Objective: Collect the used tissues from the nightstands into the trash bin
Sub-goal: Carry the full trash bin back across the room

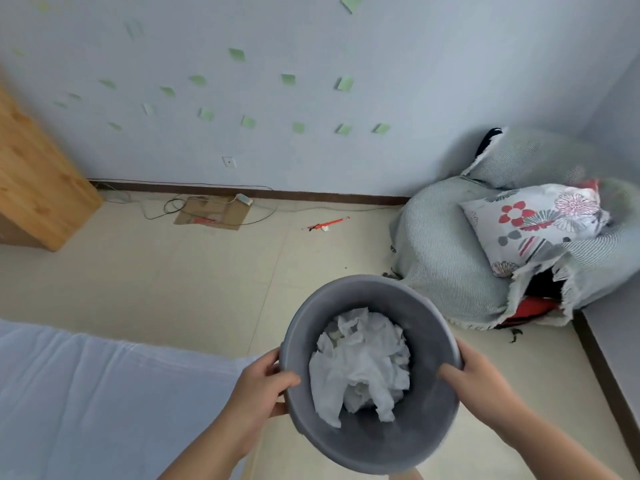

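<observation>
You clasp the round grey plastic trash bin [372,441] at its rim with your left hand [258,386] and right hand [481,379], keeping its crumpled white tissues [360,365] from spilling.

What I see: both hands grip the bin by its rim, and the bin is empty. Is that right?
One part is wrong. The left hand and right hand do grip the bin by its rim, but the bin is not empty: the head view shows crumpled white tissues lying inside it.
</observation>
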